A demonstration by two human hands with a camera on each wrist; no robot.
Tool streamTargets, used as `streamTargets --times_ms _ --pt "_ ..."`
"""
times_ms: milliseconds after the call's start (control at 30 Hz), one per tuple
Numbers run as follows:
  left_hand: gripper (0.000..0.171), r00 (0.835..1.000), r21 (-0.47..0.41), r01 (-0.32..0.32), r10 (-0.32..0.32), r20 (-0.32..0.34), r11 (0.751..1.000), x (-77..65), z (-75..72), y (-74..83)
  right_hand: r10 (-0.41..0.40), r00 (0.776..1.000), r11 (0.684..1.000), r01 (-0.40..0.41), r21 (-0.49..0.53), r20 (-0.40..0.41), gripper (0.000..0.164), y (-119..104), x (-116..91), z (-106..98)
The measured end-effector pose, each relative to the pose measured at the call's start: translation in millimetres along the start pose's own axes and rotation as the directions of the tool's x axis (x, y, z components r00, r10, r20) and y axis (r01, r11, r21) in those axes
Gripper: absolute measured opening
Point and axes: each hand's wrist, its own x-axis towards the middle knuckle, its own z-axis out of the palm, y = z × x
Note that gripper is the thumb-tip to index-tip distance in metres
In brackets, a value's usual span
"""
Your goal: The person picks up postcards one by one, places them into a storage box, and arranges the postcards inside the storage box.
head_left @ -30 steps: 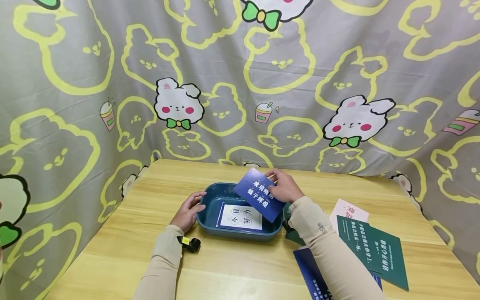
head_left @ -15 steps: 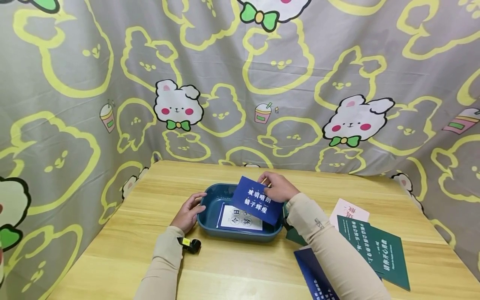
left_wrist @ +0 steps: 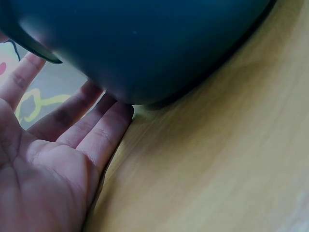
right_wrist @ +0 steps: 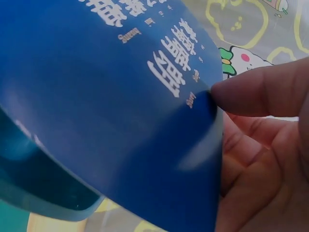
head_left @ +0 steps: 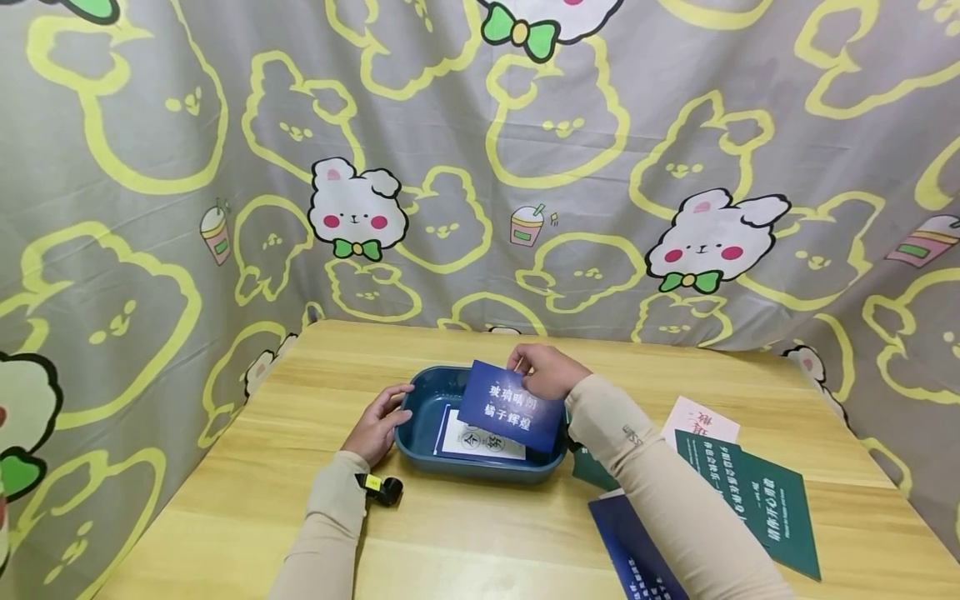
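A dark teal basin stands on the table, with a white card lying inside it. My left hand rests against the basin's left end. The left wrist view shows the fingers nearly straight, touching the outer wall low down. Between thumb and fingers, my right hand pinches a blue card with white lettering by its far right edge. This card slants over the basin's right half and hides part of the white card. In the right wrist view, the thumb presses on the printed face and the card bows.
Right of the basin lie green cards, a pink card and another blue card, partly under the right sleeve. A patterned curtain hangs behind the wooden table.
My right hand has moved a little left and the blue card has turned more level, sinking lower over the basin and covering more of the white card. The left hand has stayed put.
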Motion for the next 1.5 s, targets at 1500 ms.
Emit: streamTargets --times_ms 1500 --pt "0.046 1.000 0.002 -0.005 0.005 0.008 1.000 2.2 -0.9 0.3 0.059 0.968 0.977 -0.006 -0.215 0.242 0.032 -31.0 29.7 22.1"
